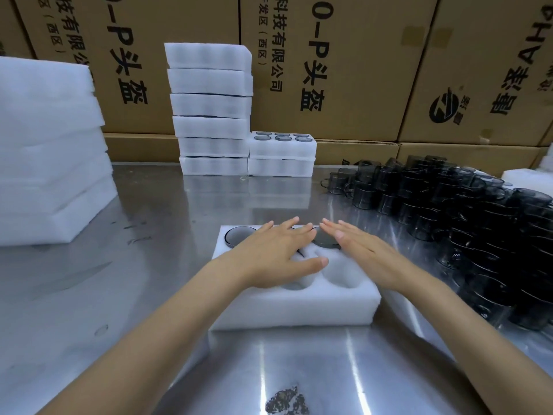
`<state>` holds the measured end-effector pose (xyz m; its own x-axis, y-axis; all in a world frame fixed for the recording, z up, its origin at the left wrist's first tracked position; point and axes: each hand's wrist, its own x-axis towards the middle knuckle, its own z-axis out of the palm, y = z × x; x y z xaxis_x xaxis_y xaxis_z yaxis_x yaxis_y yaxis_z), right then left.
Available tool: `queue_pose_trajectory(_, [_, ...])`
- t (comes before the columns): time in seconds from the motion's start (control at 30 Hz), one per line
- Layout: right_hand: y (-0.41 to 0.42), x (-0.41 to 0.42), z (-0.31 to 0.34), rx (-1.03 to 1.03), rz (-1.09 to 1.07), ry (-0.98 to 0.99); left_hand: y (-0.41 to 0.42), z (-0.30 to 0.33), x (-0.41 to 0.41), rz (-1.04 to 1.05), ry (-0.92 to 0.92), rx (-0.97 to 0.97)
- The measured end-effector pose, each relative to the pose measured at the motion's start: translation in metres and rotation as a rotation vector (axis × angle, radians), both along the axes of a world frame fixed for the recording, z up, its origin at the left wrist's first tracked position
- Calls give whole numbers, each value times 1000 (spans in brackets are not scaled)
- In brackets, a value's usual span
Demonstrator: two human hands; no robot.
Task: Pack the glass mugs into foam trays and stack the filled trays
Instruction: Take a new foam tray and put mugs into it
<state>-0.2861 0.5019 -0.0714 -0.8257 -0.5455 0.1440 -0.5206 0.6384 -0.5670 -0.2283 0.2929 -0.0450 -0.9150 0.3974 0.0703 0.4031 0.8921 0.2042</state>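
i find the foam tray (pixel 294 307) lying flat on the steel table (pixel 149 265), directly in front of me. both hands lie over it with fingers straight and flat, gripping nothing: the left hand (pixel 278 256) covers the middle of the far row, the right hand (pixel 356 250) the right end. two dark glass mugs are seated in that far row, one at the left corner (pixel 238 236) and one under the right fingertips (pixel 324 239); the near pockets i can see are unfilled.

handling judgement: the tray looks light and soft and should dent under pressure, so i would lift it by its long sides with spread palms. the mugs look thin, smooth and breakable; i would take each by the body or handle from the loose pile (pixel 466 211) at right and seat it gently.

filled trays stand at the back: a tall stack (pixel 211 109) and just beside it a short stack (pixel 281 155).
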Motion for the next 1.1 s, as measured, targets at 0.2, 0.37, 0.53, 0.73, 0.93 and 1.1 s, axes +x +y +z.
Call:
queue_pose_trajectory(0.2, [-5, 3, -6, -139, -26, -16, 0, -6, 2, 19, 8, 44])
queue_pose_trajectory(0.37, [-5, 0, -13, -308, -269, 116, -2, -4, 10, 64, 259, 221])
queue_pose_trajectory(0.53, [3, -12, -26, -201, -434, 13, -16, -1, 26, 111, 534, 373])
queue_pose_trajectory(0.73, [1, -12, -26, -137, -501, 19, -44, -13, 45, 236, 454, 711])
queue_pose_trajectory(0.93, [10, 1, -19, 296, -693, 511, -54, -19, 48, 247, 110, 849])
queue_pose_trajectory(1.1, [15, 15, -1, 460, -856, 452, -54, -19, 50, 229, 134, 869])
